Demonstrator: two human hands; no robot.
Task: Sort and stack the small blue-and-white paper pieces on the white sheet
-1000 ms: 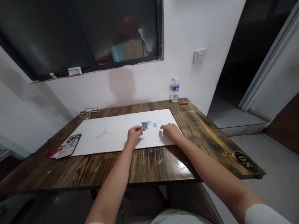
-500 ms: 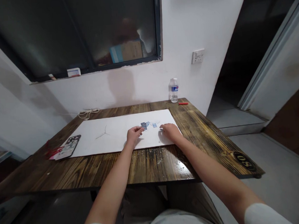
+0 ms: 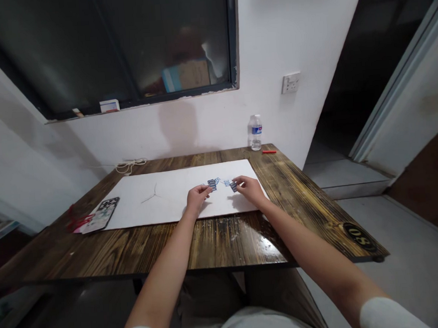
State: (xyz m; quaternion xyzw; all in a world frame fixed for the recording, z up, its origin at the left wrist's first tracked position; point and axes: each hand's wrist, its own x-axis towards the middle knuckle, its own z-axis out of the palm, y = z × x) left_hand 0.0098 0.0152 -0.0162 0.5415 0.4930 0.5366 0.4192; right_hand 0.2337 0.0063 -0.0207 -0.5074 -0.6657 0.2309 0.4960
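Dark, flat, slotted pieces (image 3: 212, 185) are pinched in the person's left hand (image 3: 196, 199) and right hand (image 3: 251, 190), over a white rectangular board (image 3: 179, 187); blue slotted shapes (image 3: 227, 183) show between them, a clear plastic bottle (image 3: 255, 134) stands beyond.

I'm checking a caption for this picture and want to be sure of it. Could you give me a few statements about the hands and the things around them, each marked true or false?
1. A white board lies on a wooden table. True.
2. Only one hand is holding something. False: the left hand holds a dark piece, and the right hand holds a second piece.
3. The plastic bottle stands upright near the table's far edge. True.
4. Nothing lies beside the bottle. False: a slim red object lies just to its right in the picture.
5. A flat patterned item rests at the board's left end. True.
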